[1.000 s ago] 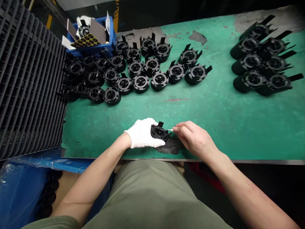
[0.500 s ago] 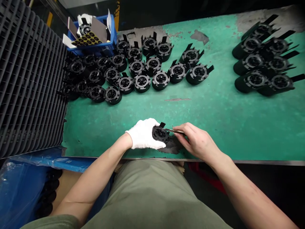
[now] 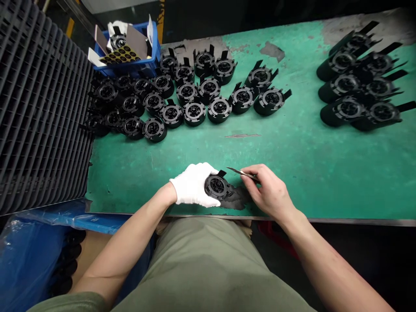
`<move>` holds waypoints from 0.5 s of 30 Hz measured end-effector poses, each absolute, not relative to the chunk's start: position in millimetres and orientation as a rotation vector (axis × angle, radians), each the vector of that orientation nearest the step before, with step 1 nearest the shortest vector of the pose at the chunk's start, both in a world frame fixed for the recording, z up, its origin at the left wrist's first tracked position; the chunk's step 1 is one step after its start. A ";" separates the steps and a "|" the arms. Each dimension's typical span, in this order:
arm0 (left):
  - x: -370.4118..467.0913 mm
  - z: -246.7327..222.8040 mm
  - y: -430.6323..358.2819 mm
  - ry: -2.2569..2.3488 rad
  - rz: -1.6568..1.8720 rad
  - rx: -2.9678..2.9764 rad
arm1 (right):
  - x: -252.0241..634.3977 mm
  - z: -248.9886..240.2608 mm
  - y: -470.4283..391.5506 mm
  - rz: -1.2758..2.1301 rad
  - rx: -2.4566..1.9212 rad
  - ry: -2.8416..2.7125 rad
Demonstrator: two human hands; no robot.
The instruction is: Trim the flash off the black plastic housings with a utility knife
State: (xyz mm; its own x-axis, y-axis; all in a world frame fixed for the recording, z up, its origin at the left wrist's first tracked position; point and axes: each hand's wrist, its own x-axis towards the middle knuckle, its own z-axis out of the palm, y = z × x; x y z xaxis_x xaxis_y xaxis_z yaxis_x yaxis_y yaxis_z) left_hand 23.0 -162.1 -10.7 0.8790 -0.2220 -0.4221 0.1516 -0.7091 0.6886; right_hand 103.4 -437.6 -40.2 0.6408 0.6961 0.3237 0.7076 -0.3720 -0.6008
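My left hand [image 3: 194, 184], in a white glove, is closed around the side of a round black plastic housing [image 3: 216, 186]. A flat tab sticks up from the housing's far edge, and its ringed face with a spoked centre is turned upward. My bare right hand [image 3: 268, 190] pinches a slim, pointed metal tool that looks like a craft knife [image 3: 236, 170]. Its tip points left, just above and to the right of the housing, apart from it. The fingers cover most of the handle.
Several similar black housings [image 3: 195, 113] stand grouped across the green tabletop [image 3: 292, 164], with another cluster [image 3: 347, 108] at the far right. A blue bin [image 3: 130, 67] holds cards and a sheet of round stickers. Stacked black grid trays [image 3: 42, 108] rise at the left.
The knife tip has lifted off the housing and moved up and away from it. My left hand has turned the housing's face more upward and shifted it slightly left and nearer to me.
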 end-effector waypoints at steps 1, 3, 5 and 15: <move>22.1 -13.0 -159.2 -0.111 -0.576 2.273 | 102.6 -40.7 -438.0 -0.013 -2.129 -1.077; 20.6 -17.0 -153.2 -0.197 -0.470 2.264 | 100.7 -41.6 -439.7 0.018 -2.128 -1.076; 18.3 -20.6 -147.0 -0.224 -0.395 2.260 | 98.6 -42.8 -442.3 0.058 -2.132 -1.081; 7.2 -39.8 -149.3 0.045 -0.268 2.249 | 108.3 -33.0 -436.3 0.041 -2.247 -1.309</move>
